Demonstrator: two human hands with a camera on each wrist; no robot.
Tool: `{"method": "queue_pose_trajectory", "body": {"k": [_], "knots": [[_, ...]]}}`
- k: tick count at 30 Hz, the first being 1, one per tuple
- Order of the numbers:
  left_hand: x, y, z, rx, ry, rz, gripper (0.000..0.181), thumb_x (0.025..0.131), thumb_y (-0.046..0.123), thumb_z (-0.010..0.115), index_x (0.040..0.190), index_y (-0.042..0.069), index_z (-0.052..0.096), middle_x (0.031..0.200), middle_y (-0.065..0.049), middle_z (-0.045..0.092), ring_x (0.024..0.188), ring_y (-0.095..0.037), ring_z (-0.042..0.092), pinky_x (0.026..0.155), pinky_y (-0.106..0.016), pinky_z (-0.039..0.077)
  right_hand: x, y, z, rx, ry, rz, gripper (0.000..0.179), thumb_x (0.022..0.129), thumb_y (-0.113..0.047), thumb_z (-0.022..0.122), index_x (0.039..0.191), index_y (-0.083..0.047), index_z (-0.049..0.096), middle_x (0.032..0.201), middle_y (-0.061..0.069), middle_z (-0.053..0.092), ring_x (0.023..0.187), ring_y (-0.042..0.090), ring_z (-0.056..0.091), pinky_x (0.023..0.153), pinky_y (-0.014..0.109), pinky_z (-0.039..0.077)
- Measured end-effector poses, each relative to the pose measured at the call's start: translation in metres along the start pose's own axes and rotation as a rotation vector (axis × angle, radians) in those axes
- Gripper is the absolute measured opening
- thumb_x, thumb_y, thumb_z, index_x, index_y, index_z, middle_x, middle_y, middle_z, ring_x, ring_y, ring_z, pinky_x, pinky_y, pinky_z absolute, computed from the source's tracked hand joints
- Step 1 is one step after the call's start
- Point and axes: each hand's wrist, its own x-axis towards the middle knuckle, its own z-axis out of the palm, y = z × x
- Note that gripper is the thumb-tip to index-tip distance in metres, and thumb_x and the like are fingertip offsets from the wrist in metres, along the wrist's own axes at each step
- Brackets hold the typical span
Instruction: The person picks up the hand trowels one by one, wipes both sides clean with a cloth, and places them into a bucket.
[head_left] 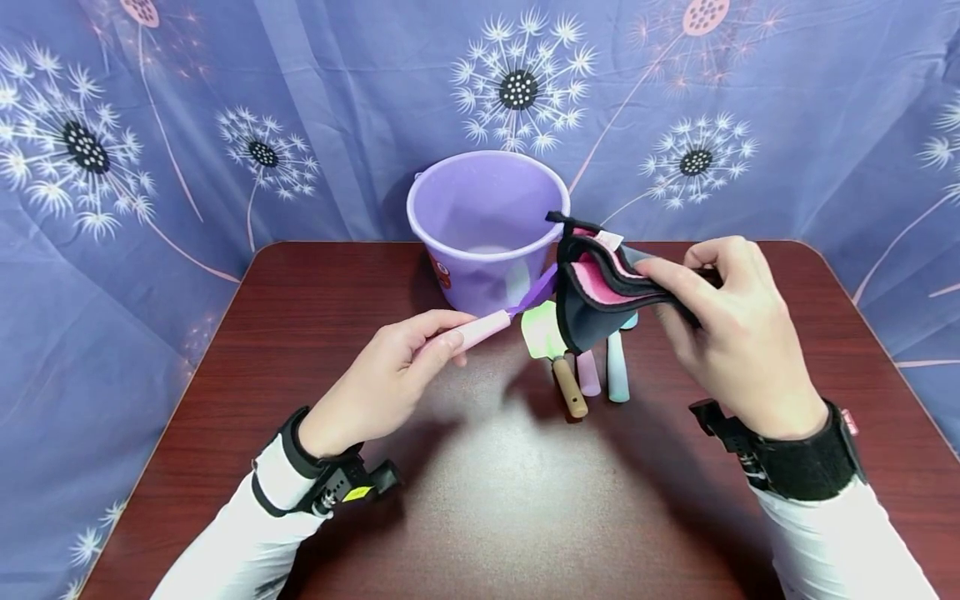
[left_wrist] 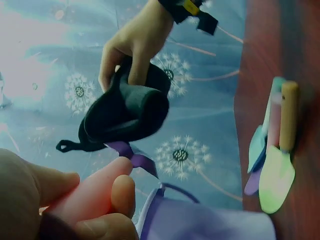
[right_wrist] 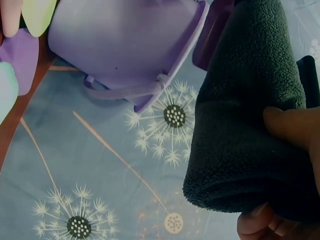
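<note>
My left hand (head_left: pixel 401 367) holds a spatula by its pink handle (head_left: pixel 483 331), with the thumb along it. Its purple blade (head_left: pixel 534 292) points up to the right, its tip meeting the edge of the cloth in the head view. In my right hand (head_left: pixel 742 333) is a folded, thick dark-grey towel (head_left: pixel 588 312) with black edging, pink inside, a white label and a hanging loop. The thumb and fingers pinch its folded end, and the towel hangs over the tools on the table. The right wrist view shows the towel's fuzzy surface (right_wrist: pixel 245 115) close up.
A purple bucket (head_left: pixel 487 250) stands at the table's back edge against the patterned curtain (head_left: pixel 337 100). In front of it lie a lime-green spatula (head_left: pixel 543 329) with a wooden handle (head_left: pixel 570 387), a pink handle (head_left: pixel 588 375) and a light-blue handle (head_left: pixel 617 371), partly under the towel.
</note>
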Motion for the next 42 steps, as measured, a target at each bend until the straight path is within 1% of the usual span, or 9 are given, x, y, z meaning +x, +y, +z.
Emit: {"method": "queue_pose_trajectory", "body": {"k": [4, 10, 15, 18, 22, 28, 32, 38, 42], "knots": [[0.001, -0.002, 0.001, -0.051, -0.042, -0.052, 0.026, 0.107, 0.029, 0.047, 0.122, 0.021, 0.066, 0.086, 0.006, 0.064, 0.075, -0.014, 0.051, 0.064, -0.03, 0.038, -0.003, -0.001, 0.004, -0.009, -0.062, -0.038, 0.029, 0.088, -0.003, 0.057, 0.113, -0.006, 0.071, 0.097, 0.025, 0.051, 0.088, 0.044, 0.045, 0.07, 0.05, 0.04], [0.001, -0.004, 0.001, -0.162, -0.122, -0.106, 0.025, 0.106, 0.029, 0.048, 0.121, 0.019, 0.065, 0.085, 0.004, 0.066, 0.065, -0.019, 0.046, 0.058, -0.028, 0.037, -0.006, -0.006, 0.012, -0.004, -0.098, -0.081, 0.028, 0.09, -0.005, 0.058, 0.114, -0.008, 0.071, 0.099, 0.022, 0.053, 0.087, 0.04, 0.048, 0.064, 0.048, 0.044], [0.002, -0.005, 0.001, -0.188, -0.179, -0.149, 0.025, 0.103, 0.038, 0.053, 0.12, 0.025, 0.065, 0.08, 0.002, 0.065, 0.058, -0.018, 0.039, 0.051, -0.029, 0.032, -0.008, -0.009, 0.017, -0.01, -0.129, -0.097, 0.027, 0.091, -0.007, 0.057, 0.114, -0.01, 0.072, 0.099, 0.019, 0.053, 0.088, 0.038, 0.049, 0.06, 0.046, 0.046], [0.002, -0.006, 0.001, -0.206, -0.211, -0.155, 0.025, 0.103, 0.037, 0.054, 0.122, 0.024, 0.064, 0.081, 0.001, 0.065, 0.052, -0.018, 0.031, 0.046, -0.03, 0.026, -0.01, -0.01, 0.019, -0.01, -0.15, -0.106, 0.029, 0.092, -0.007, 0.055, 0.115, -0.011, 0.072, 0.099, 0.017, 0.054, 0.088, 0.036, 0.048, 0.056, 0.044, 0.046], [0.002, -0.006, 0.0, -0.23, -0.244, -0.16, 0.028, 0.103, 0.034, 0.055, 0.126, 0.021, 0.061, 0.089, 0.002, 0.069, 0.051, -0.019, 0.031, 0.045, -0.03, 0.026, -0.011, -0.011, 0.021, -0.012, -0.174, -0.134, 0.032, 0.094, -0.008, 0.049, 0.116, -0.012, 0.072, 0.098, 0.015, 0.053, 0.086, 0.036, 0.047, 0.054, 0.043, 0.045], [0.004, -0.005, -0.002, -0.236, -0.264, -0.204, 0.027, 0.104, 0.04, 0.051, 0.124, 0.026, 0.063, 0.093, 0.001, 0.069, 0.057, -0.022, 0.039, 0.05, -0.029, 0.033, -0.008, -0.013, 0.019, 0.001, -0.179, -0.193, 0.035, 0.097, -0.008, 0.043, 0.114, -0.012, 0.073, 0.097, 0.016, 0.052, 0.085, 0.038, 0.046, 0.062, 0.044, 0.045], [0.003, -0.007, -0.004, -0.272, -0.267, -0.199, 0.027, 0.105, 0.035, 0.049, 0.125, 0.022, 0.062, 0.094, -0.002, 0.069, 0.06, -0.023, 0.04, 0.052, -0.027, 0.033, -0.004, -0.011, 0.016, -0.009, -0.162, -0.213, 0.033, 0.095, -0.002, 0.045, 0.113, -0.01, 0.072, 0.097, 0.02, 0.053, 0.084, 0.041, 0.047, 0.068, 0.048, 0.045], [0.003, -0.009, -0.005, -0.302, -0.275, -0.207, 0.027, 0.105, 0.034, 0.049, 0.127, 0.022, 0.06, 0.095, -0.003, 0.069, 0.061, -0.025, 0.039, 0.049, -0.026, 0.03, -0.005, 0.001, 0.013, -0.06, -0.147, -0.182, 0.032, 0.094, -0.001, 0.045, 0.11, -0.009, 0.072, 0.099, 0.022, 0.053, 0.085, 0.044, 0.046, 0.067, 0.05, 0.044], [0.002, -0.009, -0.006, -0.314, -0.273, -0.209, 0.029, 0.105, 0.034, 0.049, 0.128, 0.02, 0.06, 0.094, -0.004, 0.068, 0.062, -0.029, 0.038, 0.048, -0.026, 0.029, -0.009, 0.01, 0.012, -0.102, -0.148, -0.135, 0.029, 0.091, -0.001, 0.054, 0.113, -0.01, 0.072, 0.102, 0.023, 0.054, 0.087, 0.044, 0.046, 0.065, 0.051, 0.044]]}}
